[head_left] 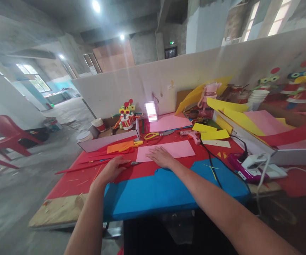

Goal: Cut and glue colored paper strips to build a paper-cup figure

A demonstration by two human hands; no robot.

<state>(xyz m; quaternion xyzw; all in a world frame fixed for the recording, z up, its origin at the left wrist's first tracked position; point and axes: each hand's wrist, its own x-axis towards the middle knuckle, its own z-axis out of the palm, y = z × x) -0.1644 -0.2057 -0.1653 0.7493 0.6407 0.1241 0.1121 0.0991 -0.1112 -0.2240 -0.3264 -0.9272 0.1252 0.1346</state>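
My right hand [161, 156] lies flat, fingers spread, on a strip of pink paper [183, 148] on the table. My left hand [113, 167] rests left of that paper, its fingers stretched out over the red tabletop. By its fingertips lies a small tool with a metallic tip [134, 163]; its exact kind is not clear, and part of it is hidden. Orange paper [119, 146] is just beyond my left hand. Yellow-handled scissors [153, 135] lie behind the pink strip, and a pink glue gun [191, 135] sits at its far right.
A blue cloth [147, 196] covers the front edge. Yellow paper pieces [215, 134] lie to the right, beside a box of coloured paper [296, 154]. A purple device [241, 170] with cables stands at the right. Paper-cup figures [126, 118] stand behind a low white partition [110, 140].
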